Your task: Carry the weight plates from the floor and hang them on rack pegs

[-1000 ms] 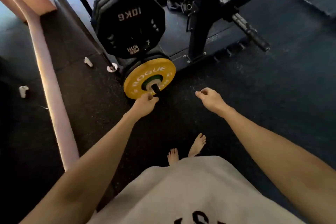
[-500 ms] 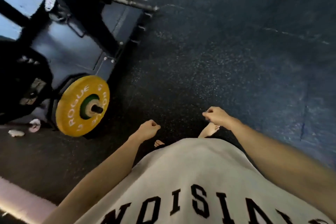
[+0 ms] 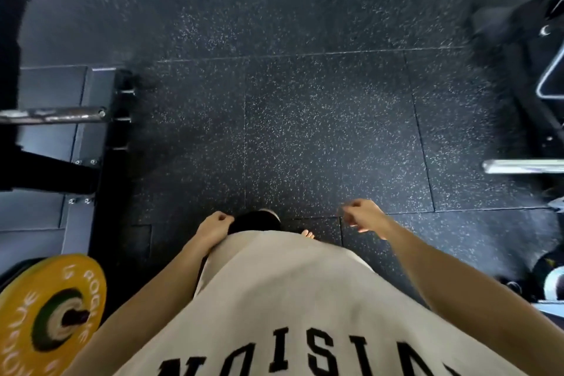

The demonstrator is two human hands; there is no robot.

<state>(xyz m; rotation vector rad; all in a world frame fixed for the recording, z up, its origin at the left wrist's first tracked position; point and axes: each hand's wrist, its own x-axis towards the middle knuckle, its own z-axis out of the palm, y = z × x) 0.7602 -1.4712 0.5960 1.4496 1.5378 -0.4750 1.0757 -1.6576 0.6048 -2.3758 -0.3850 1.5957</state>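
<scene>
A yellow weight plate (image 3: 45, 311) hangs on a low rack peg at the bottom left, its green hub facing me. My left hand (image 3: 215, 224) is curled into a loose fist beside my shirt, holding nothing. My right hand (image 3: 364, 214) is also loosely curled and empty, out in front over the speckled rubber floor (image 3: 320, 119). Both hands are well away from the yellow plate. A bare steel peg (image 3: 61, 114) sticks out from the black rack frame (image 3: 94, 119) at the left.
Dark gym equipment with a chrome bar (image 3: 525, 165) stands at the right edge. A small dark plate or weight (image 3: 552, 281) lies at the lower right. My beige shirt hides most of my feet; toes (image 3: 308, 234) peek out.
The view has swung right, away from the rack; the yellow plate has slid to the bottom-left corner. My left hand has left the plate's peg and both hands have drawn in, loosely closed.
</scene>
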